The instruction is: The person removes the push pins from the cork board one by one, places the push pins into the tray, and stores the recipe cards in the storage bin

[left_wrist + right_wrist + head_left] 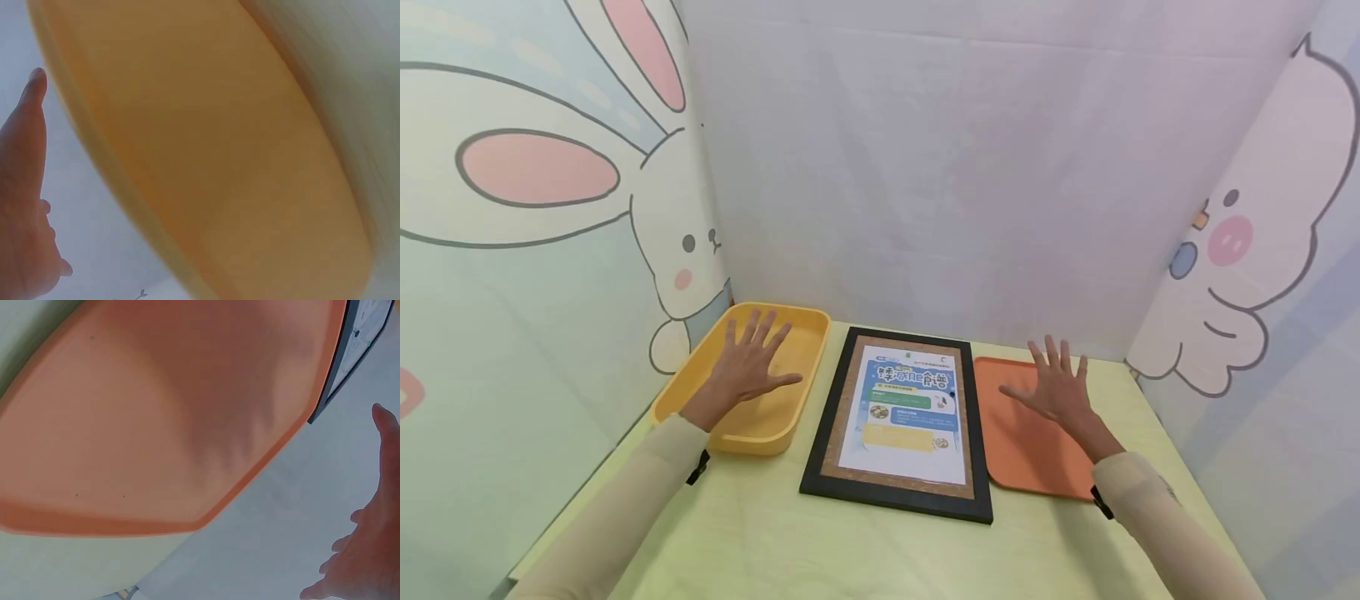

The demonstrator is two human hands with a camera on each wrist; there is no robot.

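My left hand (747, 367) hovers over the yellow tray (737, 444), fingers spread and straight, holding nothing. Above the flat orange tray (1011, 450) my right hand (1060, 390) is held the same way, and its shadow falls on the tray. Between the trays lies a black-framed board (895, 500) with a printed sheet (902, 417) on its brown surface. In the left wrist view the hand (28, 206) appears at the left edge beside the yellow tray's rim. The right wrist view has the hand (369, 537) at its right edge, apart from the orange tray.
All three items rest on a pale yellow-green table (760, 533). A plain pale cloth (925, 167) hangs behind it. Walls with cartoon figures stand at both sides, a rabbit (677, 225) on the left and a white figure (1262, 200) on the right.
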